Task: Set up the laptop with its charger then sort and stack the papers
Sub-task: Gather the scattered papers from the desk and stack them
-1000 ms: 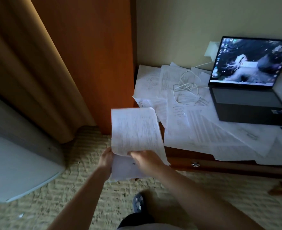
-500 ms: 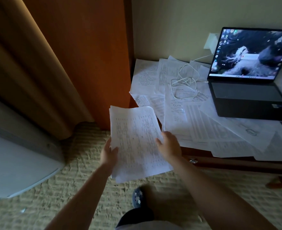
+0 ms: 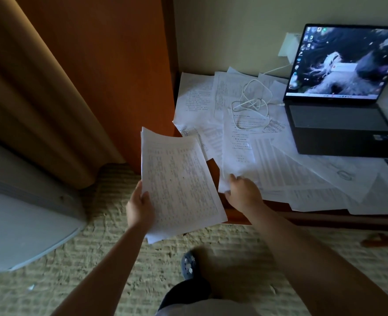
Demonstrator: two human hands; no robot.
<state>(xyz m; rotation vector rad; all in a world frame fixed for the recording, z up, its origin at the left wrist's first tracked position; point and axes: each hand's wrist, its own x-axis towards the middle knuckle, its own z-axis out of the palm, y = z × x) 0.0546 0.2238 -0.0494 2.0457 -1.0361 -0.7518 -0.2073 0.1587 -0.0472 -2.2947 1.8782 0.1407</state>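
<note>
The right hand [image 3: 243, 193] has left the white printed paper stack [image 3: 179, 181] and is now pinching a loose white sheet [image 3: 237, 153] on the brown wooden worktop [image 3: 325, 218] (papers littering it); the left hand [image 3: 140, 208] is still gripping the stack over woven beige flooring [image 3: 245, 242], beside the open black laptop [image 3: 343, 92] and coiled white charger cable [image 3: 252, 103].

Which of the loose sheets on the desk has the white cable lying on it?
The sheet at the back, left of the laptop; the coiled cable rests there.
</note>
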